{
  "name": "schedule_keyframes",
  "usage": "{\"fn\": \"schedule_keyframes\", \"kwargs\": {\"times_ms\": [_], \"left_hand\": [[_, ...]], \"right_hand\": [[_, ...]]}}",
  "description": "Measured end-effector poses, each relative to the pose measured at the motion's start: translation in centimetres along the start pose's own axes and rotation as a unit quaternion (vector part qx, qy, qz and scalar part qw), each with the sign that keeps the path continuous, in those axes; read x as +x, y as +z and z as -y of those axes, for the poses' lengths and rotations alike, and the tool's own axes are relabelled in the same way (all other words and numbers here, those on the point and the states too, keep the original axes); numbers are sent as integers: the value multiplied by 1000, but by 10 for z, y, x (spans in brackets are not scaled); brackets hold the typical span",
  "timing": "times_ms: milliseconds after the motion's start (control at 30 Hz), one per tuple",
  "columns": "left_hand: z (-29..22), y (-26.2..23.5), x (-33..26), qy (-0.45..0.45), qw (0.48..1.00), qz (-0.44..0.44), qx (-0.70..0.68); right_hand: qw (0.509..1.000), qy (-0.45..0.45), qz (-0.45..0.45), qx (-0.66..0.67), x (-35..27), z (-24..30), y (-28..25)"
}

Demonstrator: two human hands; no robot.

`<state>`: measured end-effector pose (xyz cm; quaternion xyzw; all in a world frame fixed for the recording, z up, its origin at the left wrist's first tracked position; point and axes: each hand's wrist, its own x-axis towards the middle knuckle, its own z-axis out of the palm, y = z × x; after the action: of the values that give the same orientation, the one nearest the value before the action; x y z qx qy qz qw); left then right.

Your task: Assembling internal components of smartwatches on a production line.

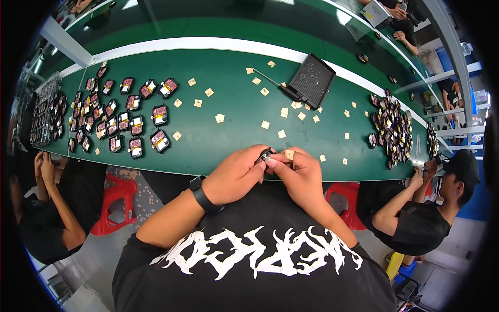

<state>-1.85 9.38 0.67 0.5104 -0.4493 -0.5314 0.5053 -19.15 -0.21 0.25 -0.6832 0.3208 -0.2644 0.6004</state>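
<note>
My left hand (236, 174) and my right hand (300, 174) meet at the near edge of the green table (228, 78). Together they pinch a small black part (265, 155) between the fingertips. My right hand also holds a small tan square piece (289, 154) at its fingers. A black watch (204, 195) is on my left wrist. What lies under the fingers is hidden.
Rows of small black parts with red and yellow insides (119, 122) lie at the left. Tan squares (266, 125) are scattered mid-table. A black tray (312, 80) sits at the back, a heap of parts (391, 127) at the right. Seated people work on both sides.
</note>
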Motion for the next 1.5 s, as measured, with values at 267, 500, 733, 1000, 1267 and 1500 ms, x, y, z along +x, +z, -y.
{"fn": "schedule_keyframes", "kwargs": {"times_ms": [267,500,733,1000,1267,1500], "left_hand": [[7,-8,-3,14,998,59,11],[6,-12,-2,18,995,92,26],[3,-8,-6,18,998,66,-11],[-16,-3,-15,-56,976,-56,-202],[-48,-6,-35,-34,989,-28,-141],[-77,-15,-43,-65,973,6,-220]], "right_hand": [[972,167,-9,164,14,26,4],[964,219,62,140,16,27,-3],[965,209,69,142,13,29,-2],[972,195,41,126,-3,59,-18],[994,-33,21,-100,-13,58,-34],[965,-107,117,-211,-16,79,-40]]}}
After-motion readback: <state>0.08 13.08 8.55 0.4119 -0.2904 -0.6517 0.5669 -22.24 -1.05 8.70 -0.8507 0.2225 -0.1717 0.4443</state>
